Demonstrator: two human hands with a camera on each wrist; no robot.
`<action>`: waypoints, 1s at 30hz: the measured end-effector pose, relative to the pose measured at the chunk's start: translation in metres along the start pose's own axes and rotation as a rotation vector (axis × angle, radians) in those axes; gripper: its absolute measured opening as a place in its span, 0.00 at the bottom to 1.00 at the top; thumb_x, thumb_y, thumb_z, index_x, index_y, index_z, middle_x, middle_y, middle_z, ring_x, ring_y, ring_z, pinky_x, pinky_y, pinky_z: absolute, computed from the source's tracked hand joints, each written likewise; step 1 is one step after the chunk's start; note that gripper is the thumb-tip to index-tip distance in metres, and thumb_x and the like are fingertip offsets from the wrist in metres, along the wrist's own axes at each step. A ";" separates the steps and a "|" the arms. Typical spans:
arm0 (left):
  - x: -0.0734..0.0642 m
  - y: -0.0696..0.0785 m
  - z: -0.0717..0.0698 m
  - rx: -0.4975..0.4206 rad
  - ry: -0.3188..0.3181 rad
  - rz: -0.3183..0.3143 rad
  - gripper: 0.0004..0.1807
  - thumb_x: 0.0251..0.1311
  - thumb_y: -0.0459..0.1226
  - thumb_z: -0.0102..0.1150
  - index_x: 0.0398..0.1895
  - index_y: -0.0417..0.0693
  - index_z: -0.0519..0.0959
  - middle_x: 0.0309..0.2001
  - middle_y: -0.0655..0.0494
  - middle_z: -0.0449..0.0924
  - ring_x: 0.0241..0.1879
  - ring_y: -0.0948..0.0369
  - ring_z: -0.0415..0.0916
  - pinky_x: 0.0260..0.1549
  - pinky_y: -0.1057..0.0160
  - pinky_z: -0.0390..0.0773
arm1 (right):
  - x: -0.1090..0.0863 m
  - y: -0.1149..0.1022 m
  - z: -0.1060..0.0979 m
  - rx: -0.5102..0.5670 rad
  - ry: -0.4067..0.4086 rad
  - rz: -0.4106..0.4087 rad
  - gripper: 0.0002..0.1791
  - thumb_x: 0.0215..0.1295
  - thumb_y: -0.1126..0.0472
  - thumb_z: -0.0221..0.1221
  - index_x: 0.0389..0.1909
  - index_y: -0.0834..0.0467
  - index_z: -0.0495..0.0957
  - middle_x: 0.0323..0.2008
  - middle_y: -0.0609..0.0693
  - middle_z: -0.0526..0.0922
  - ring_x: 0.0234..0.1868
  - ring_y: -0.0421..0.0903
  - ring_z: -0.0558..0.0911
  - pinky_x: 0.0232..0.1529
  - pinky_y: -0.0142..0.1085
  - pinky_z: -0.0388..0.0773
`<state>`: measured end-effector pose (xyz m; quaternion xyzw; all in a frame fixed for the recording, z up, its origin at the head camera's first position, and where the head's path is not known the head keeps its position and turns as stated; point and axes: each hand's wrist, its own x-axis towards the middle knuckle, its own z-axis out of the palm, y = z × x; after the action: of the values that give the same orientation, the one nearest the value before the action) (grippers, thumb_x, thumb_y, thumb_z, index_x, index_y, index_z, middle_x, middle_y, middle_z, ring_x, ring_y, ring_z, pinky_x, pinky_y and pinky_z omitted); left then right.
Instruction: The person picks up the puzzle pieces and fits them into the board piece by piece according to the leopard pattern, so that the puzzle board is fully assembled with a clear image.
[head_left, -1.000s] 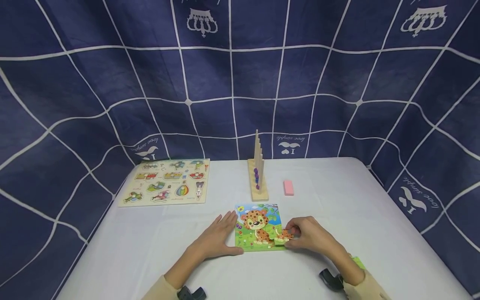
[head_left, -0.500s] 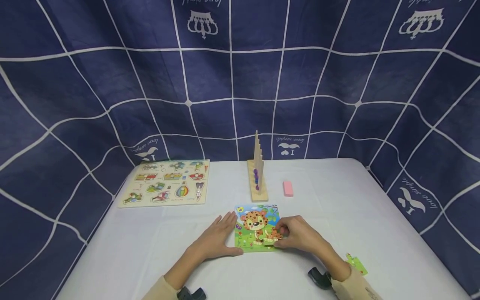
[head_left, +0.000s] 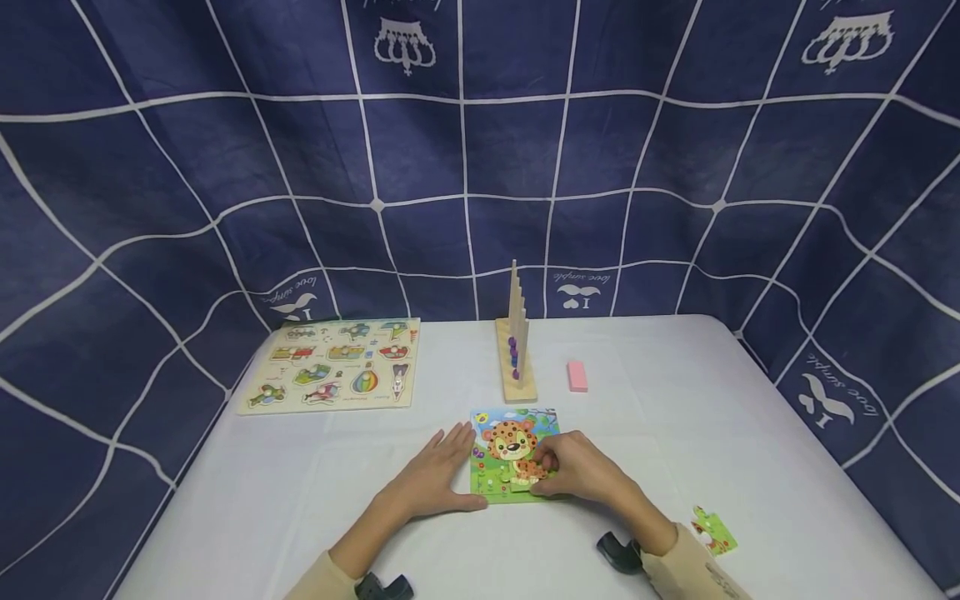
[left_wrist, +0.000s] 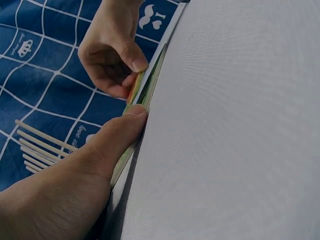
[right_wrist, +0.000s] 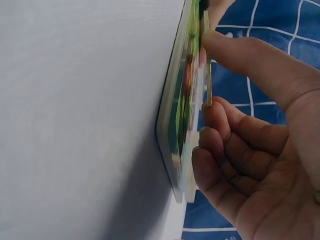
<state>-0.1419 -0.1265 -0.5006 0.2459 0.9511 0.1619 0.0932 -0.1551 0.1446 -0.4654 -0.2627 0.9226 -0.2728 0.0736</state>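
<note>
A jigsaw board [head_left: 498,497] with a spotted leopard cub picture lies flat on the white table in the head view. My left hand [head_left: 435,475] rests at its left side, fingers stretched along the edge and thumb at the near corner. Over the board's lower right part, my right hand [head_left: 581,468] pinches a puzzle piece [right_wrist: 208,75] between thumb and fingertips. In the right wrist view that piece stands edge-on, slightly off the board's surface. Another puzzle piece [head_left: 714,532], green with a bit of the picture, lies on the table by my right forearm.
Behind the jigsaw stands a wooden peg stand [head_left: 517,390] with stepped pegs and purple and blue beads. Right of it lies a pink block [head_left: 577,376]. A wooden vehicle puzzle board [head_left: 382,379] occupies the back left. Dark blue patterned cloth [head_left: 510,150] hangs around the table.
My right hand has moved left with the pinched piece, from the jigsaw's right edge to over the cub's body. The loose piece by the forearm has come into full view. My left hand stays put.
</note>
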 end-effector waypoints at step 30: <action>0.000 -0.003 0.002 -0.018 0.007 0.018 0.63 0.47 0.76 0.51 0.77 0.45 0.50 0.79 0.51 0.44 0.78 0.54 0.42 0.77 0.50 0.46 | 0.005 -0.003 0.003 0.043 -0.060 0.081 0.21 0.38 0.55 0.79 0.34 0.57 0.83 0.23 0.39 0.78 0.25 0.35 0.72 0.26 0.27 0.71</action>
<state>-0.1425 -0.1281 -0.5034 0.2531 0.9477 0.1719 0.0907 -0.1573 0.1380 -0.4662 -0.2316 0.9238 -0.2812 0.1177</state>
